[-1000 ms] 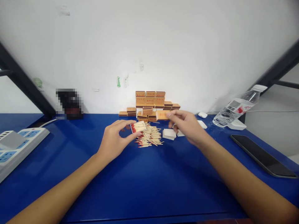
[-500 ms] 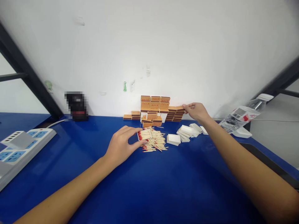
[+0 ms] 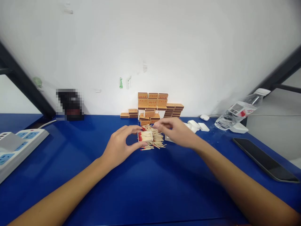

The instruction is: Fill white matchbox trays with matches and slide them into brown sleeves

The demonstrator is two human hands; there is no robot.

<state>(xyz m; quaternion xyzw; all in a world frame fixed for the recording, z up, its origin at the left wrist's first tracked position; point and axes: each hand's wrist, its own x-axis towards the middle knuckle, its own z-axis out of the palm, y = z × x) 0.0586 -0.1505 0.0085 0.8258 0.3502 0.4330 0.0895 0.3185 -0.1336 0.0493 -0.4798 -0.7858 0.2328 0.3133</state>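
Observation:
My left hand (image 3: pixel 120 141) grips a small white matchbox tray (image 3: pixel 145 136) between thumb and fingers. Red-headed matches lie side by side inside it. Under and beside the tray spreads a pile of loose matches (image 3: pixel 159 143). Over the right side of this pile, my right hand (image 3: pixel 177 130) has its fingertips drawn together in a pinch; anything between them is too small to make out. Behind both hands, orange matchboxes (image 3: pixel 152 102) are stacked against the wall, with a lower stack of matchboxes (image 3: pixel 175 108) to the right. White empty trays (image 3: pixel 193 126) are partly hidden by my right hand.
A tilted water bottle (image 3: pixel 237 110) leans at the right, near a white block (image 3: pixel 239 128) and a dark phone (image 3: pixel 265 160). At the left are a power strip (image 3: pixel 30 141) and a blurred black object (image 3: pixel 71 105). The blue tabletop (image 3: pixel 141 188) meets the white wall.
My right hand has left the right-hand matchbox stack and come down and left to the match pile. My left hand still holds the filled tray. The view has shifted slightly.

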